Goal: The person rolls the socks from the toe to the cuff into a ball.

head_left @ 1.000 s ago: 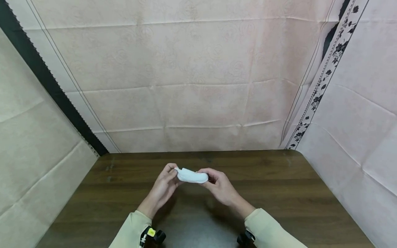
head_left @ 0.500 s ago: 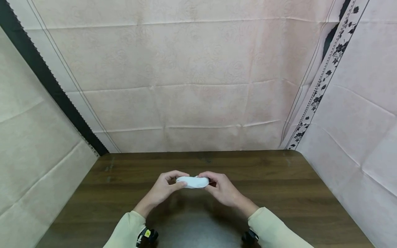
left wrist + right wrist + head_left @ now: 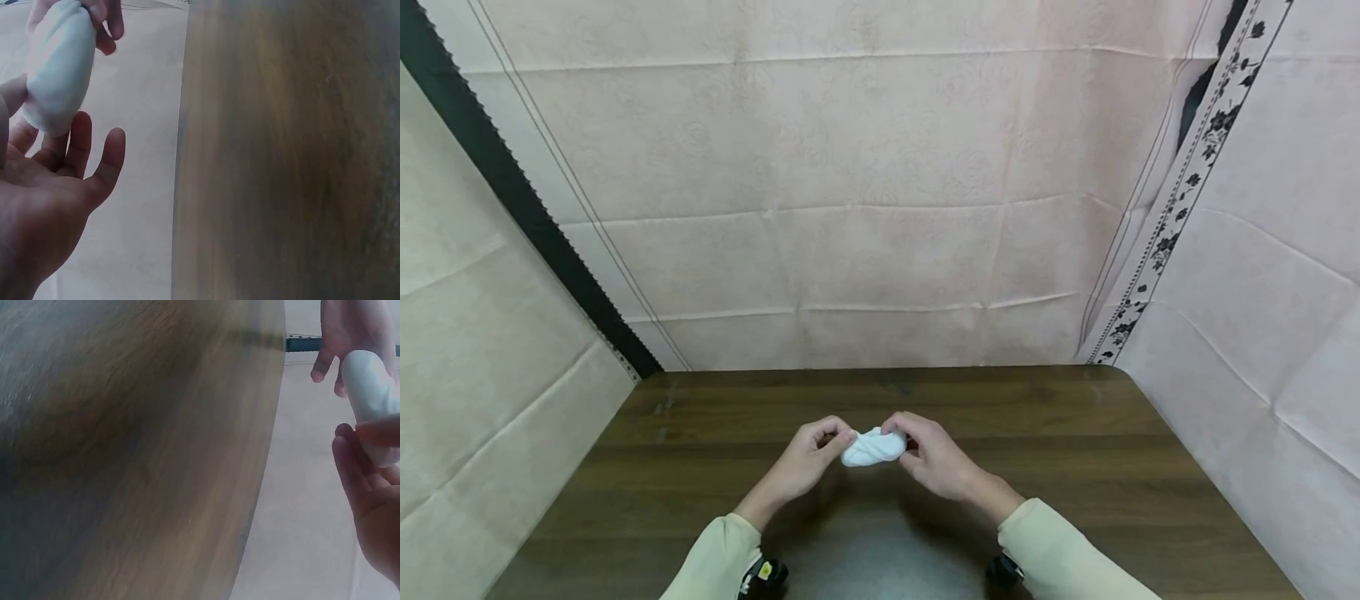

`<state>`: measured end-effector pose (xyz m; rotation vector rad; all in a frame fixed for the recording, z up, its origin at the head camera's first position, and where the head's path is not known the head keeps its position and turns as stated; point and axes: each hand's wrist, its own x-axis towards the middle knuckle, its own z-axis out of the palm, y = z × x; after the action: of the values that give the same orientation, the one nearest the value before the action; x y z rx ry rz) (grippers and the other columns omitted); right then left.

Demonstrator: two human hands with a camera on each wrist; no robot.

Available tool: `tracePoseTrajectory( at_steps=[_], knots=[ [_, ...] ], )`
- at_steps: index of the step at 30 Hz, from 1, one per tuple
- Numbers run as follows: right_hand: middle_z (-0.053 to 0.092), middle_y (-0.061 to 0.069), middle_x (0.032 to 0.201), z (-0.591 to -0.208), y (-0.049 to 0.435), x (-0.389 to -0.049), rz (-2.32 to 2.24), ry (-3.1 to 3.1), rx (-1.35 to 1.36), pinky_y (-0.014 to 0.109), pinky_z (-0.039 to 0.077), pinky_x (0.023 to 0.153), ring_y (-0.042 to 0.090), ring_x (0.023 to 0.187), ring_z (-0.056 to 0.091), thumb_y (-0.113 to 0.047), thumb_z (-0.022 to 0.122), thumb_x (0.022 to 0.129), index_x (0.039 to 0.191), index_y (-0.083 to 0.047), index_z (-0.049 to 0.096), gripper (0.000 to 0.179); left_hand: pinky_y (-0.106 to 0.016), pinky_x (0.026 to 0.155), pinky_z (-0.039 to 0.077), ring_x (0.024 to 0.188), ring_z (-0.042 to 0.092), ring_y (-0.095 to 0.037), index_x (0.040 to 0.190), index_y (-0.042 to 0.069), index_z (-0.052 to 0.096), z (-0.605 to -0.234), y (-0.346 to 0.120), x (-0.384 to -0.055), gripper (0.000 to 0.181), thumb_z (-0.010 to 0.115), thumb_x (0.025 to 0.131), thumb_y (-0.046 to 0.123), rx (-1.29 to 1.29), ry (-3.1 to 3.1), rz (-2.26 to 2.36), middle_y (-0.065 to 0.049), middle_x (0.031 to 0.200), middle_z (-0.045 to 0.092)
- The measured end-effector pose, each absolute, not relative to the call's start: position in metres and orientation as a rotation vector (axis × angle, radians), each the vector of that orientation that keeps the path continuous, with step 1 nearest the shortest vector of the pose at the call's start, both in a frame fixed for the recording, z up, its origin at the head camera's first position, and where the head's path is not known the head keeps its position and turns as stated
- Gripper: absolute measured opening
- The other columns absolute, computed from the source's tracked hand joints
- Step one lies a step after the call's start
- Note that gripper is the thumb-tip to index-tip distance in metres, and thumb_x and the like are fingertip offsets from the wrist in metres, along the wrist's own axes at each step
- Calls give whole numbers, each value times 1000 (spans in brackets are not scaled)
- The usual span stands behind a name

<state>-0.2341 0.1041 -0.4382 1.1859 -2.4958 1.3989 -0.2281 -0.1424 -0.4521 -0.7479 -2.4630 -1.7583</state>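
Note:
Between both hands, above the table, is a small white rolled bundle of soft cloth (image 3: pixel 874 447) with folds across its surface. My left hand (image 3: pixel 808 458) pinches its left end between thumb and fingers. The right end is held by my right hand (image 3: pixel 936 454), its index finger on top and thumb at the near side. In the left wrist view the white bundle (image 3: pixel 59 65) looks plump and rounded, the left fingertips under its lower end. The right wrist view has the right hand (image 3: pixel 384 519) with its thumb across the bundle (image 3: pixel 365 378).
A brown wooden table (image 3: pixel 700 500) lies beneath the hands. Pale creased cloth (image 3: pixel 880 167) hangs behind its far edge, with more cloth on the left and a flower-bordered sheet (image 3: pixel 1247 333) on the right. Dark wrist devices (image 3: pixel 767 575) sit at the sleeves.
Both hands have come slightly lower and nearer with the bundle. It has turned in the fingers, from a long smooth shape to a shorter, creased one, and the left hand's grip has shifted.

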Motion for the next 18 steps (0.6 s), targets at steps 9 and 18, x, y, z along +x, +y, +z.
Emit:
tracePoseTrajectory(
  at_steps=[9, 18],
  knots=[
    [58, -2, 104, -441, 107, -236, 1448, -2696, 1168, 28, 52, 74, 13, 89, 58, -15, 79, 88, 112, -17, 48, 39, -28, 79, 50, 99, 56, -23, 97, 7, 69, -455, -137, -228, 13, 63, 101, 18, -757, -2445, -1761, -9, 108, 60],
    [54, -3, 76, -444, 107, -238, 1442, -2676, 1192, 23, 41, 58, 9, 64, 48, -36, 66, 98, 95, -16, 50, 25, -27, 72, 52, 87, 62, -19, 98, 11, 73, -454, -140, -227, 7, 69, 97, 16, -848, -2443, -1777, -5, 100, 68]
  ],
)
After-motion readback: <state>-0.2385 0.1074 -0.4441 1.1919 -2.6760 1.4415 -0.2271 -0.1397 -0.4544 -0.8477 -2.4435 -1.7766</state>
